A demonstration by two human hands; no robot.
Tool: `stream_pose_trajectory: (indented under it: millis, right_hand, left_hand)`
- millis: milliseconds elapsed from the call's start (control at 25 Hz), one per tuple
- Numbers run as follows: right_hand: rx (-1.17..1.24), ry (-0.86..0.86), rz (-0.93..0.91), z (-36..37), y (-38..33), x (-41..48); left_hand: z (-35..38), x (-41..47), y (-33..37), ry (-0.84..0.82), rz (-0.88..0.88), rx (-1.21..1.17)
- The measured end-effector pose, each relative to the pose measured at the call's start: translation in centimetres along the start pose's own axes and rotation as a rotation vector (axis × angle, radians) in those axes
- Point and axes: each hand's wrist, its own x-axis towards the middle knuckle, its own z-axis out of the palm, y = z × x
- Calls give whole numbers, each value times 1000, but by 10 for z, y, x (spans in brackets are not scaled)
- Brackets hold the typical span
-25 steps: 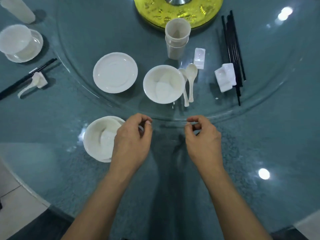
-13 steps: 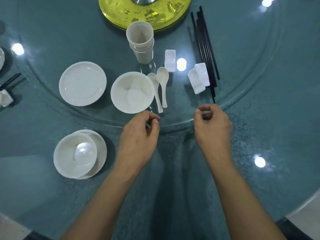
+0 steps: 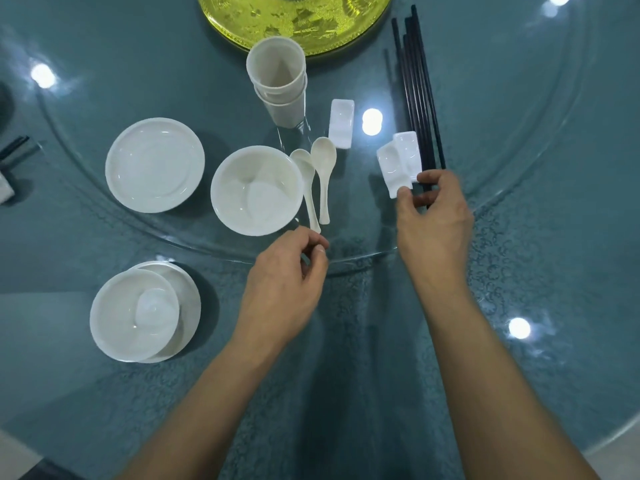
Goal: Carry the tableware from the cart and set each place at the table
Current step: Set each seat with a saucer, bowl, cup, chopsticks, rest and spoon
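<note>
Right hand (image 3: 433, 216) pinches white chopstick rests (image 3: 400, 161) at near rim of glass turntable (image 3: 502, 116), beside black chopsticks (image 3: 419, 98) | left hand (image 3: 287, 282) curled at same rim, grip unclear | two spoons (image 3: 323, 174), bowl (image 3: 242, 174) just inside rim.

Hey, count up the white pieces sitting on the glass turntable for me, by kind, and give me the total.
plate: 1
bowl: 1
spoons: 2
cups: 2, stacked
rests: 3
total: 9
</note>
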Motion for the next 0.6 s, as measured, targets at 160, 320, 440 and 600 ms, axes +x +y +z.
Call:
stream_pose_trajectory:
  millis: [160,320,440,600]
  right_hand:
    - [-18,0,-21,4,1,5]
    - [-9,3,-18,6,3,6]
    - [41,16,25,6,5,4]
    - [100,-12,88,4,6,-7]
  left_hand:
    - [3,0,0,-2,-3,-6]
    - [5,-1,2,-3,2,6]
    - [6,-4,3,-7,14,5]
    - [7,-8,3,-12,22,14]
